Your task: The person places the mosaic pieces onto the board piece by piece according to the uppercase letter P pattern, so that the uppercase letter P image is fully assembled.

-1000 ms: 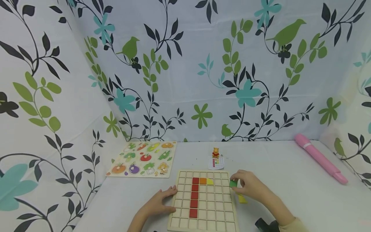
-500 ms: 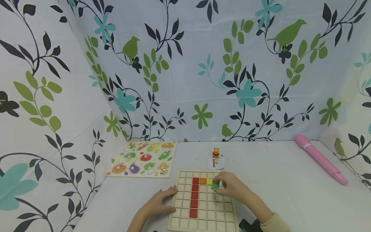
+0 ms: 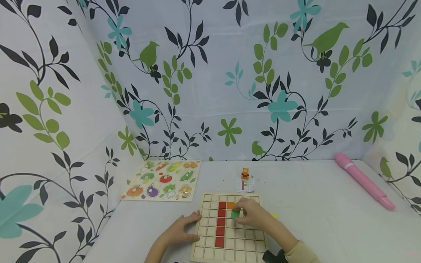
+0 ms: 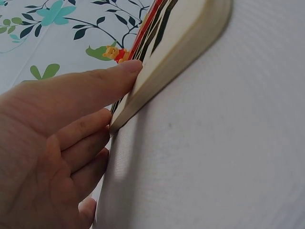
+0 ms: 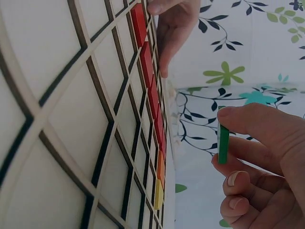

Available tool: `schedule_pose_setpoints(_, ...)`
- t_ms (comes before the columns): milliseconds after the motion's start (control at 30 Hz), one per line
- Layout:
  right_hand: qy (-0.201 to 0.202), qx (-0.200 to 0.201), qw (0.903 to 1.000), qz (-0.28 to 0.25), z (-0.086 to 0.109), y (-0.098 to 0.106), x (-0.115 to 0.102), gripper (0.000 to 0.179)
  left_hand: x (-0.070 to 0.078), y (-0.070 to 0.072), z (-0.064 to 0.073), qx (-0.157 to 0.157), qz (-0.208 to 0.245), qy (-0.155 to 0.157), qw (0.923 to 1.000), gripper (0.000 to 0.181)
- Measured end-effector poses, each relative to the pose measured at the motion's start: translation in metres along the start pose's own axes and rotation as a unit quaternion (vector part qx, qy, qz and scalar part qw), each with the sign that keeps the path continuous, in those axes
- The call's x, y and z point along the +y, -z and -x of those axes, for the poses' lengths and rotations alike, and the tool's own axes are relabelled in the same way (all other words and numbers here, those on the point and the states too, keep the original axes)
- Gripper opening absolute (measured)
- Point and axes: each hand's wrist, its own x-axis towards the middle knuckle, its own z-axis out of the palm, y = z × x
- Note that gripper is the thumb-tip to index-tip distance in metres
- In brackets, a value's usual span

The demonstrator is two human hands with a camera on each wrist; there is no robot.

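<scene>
A wooden grid board lies on the table. Down one column runs a line of several red tiles, with an orange tile right of the top one. A yellow tile sits past the orange one in the right wrist view; in the head view the hand covers it. My right hand pinches a green square tile between thumb and fingertips, raised off the grid in the right wrist view. My left hand rests along the board's left edge, thumb and fingertips touching it, fingers extended.
Behind the board, a small bear figurine stands at a card with a coloured grid. A vegetable puzzle board lies back left. A pink stick is at right. Something yellow shows beyond the board's right edge.
My right hand has carried the green tile leftward from beside the board's right edge to over the cells below the orange tile. The left hand has stayed at the left edge.
</scene>
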Motion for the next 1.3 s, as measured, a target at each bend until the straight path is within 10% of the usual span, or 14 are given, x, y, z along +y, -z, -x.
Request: schedule_pose_setpoints(1300,-0.059,-0.042,0.9973,0.017,-0.007,-0.029,0.003,0.018,-0.003,0.002,0.000,-0.003,0.016,0.001,0.9999,0.068)
